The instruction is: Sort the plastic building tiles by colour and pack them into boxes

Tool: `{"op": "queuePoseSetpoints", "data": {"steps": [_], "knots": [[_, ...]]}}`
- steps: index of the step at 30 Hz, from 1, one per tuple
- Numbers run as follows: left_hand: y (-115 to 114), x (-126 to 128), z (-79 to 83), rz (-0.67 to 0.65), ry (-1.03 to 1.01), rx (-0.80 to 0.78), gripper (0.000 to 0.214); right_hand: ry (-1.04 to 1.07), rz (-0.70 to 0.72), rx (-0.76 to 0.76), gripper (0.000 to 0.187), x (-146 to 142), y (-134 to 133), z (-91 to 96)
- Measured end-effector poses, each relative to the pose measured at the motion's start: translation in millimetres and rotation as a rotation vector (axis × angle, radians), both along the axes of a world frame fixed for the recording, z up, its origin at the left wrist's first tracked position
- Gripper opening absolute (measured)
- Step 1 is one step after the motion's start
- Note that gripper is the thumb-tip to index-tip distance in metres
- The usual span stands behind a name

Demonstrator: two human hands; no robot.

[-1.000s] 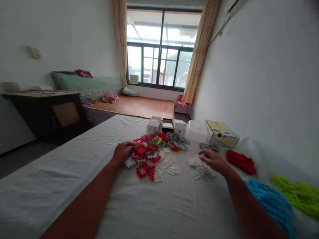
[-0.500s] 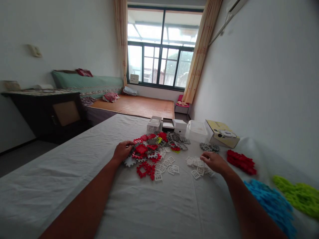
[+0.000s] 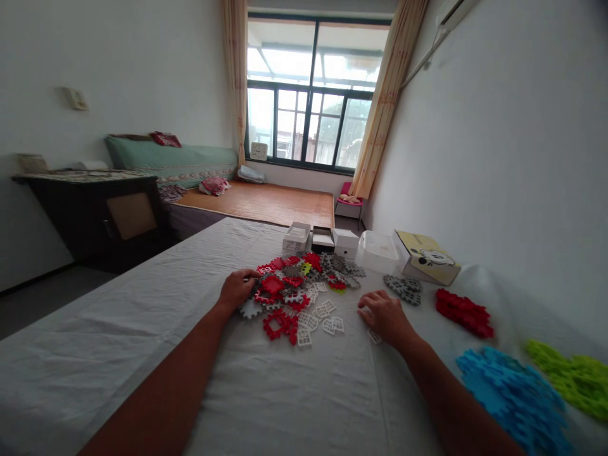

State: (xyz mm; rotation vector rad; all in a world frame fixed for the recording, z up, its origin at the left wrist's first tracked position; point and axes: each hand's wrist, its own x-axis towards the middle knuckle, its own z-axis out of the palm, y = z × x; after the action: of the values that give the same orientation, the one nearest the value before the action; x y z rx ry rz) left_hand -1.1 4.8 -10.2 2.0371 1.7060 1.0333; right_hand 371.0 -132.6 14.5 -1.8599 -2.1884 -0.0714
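Note:
My left hand (image 3: 237, 288) rests palm down at the left edge of a mixed pile of interlocking plastic pieces, its fingertips reaching the pieces. Red toothed pieces (image 3: 272, 285), grey ones (image 3: 342, 265) and a bit of lime green make up the pile. White lattice window pieces (image 3: 308, 322) lie loose along its near right side. Farther right, my right hand (image 3: 384, 315) is palm down with fingers apart over a group of white window pieces, mostly covering them; one piece (image 3: 375, 336) shows below the fingers. Neither hand visibly holds anything.
Separate heaps of grey (image 3: 403, 288), red (image 3: 464, 312), blue (image 3: 513, 396) and lime-green pieces (image 3: 567, 377) lie to the right. Small open boxes (image 3: 297, 237), a clear plastic tub (image 3: 377, 251) and a yellow carton (image 3: 425, 256) stand behind the pile. A white cloth (image 3: 266, 405) covers the table.
My right hand has shifted left and nearer me, with its fingers spread over the white window pieces. My left hand has stayed at the pile. The view has shifted slightly.

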Motion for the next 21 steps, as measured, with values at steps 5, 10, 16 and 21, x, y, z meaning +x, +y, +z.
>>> {"op": "queuePoseSetpoints", "data": {"steps": [5,10,16,21], "knots": [[1,0,-0.7,-0.014,-0.013,0.013,0.03,0.213,0.295,-0.071,0.023,-39,-6,-0.4],[0,0,0.0,-0.011,-0.011,0.003,0.029,0.225,0.33,-0.134,0.022,-43,-7,-1.7],[0,0,0.3,-0.003,0.005,-0.004,0.029,0.304,0.313,-0.088,0.022,-31,-5,3.8],[-2,0,3.4,-0.002,0.004,-0.01,0.029,0.311,0.347,-0.141,0.022,-32,-7,5.6]]}}
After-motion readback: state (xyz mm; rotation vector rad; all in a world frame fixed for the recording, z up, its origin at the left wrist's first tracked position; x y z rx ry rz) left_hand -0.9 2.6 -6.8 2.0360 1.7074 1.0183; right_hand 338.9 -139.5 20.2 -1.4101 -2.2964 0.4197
